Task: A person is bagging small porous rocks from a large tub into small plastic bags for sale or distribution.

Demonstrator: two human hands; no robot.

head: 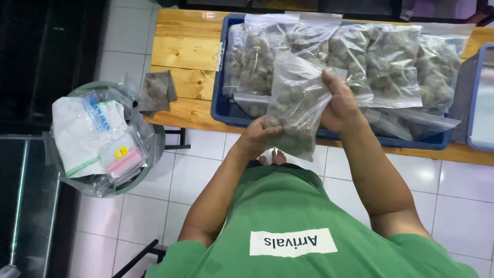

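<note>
I hold a clear plastic bag of grey-brown round lumps point(293, 105) with both hands, just in front of a blue tray point(226, 116). My left hand point(257, 136) cups the bag's bottom. My right hand point(337, 105) grips its right side near the top. The bag hangs upright over the tray's near edge. Several more filled clear bags point(391, 64) stand packed in the blue tray behind it.
The tray rests on a wooden table point(182, 51), where a grey cloth point(158, 91) lies at the left. A round bin point(100, 139) holding plastic bags and a white sack stands on the tiled floor at left. Another blue tray point(481, 103) shows at the right edge.
</note>
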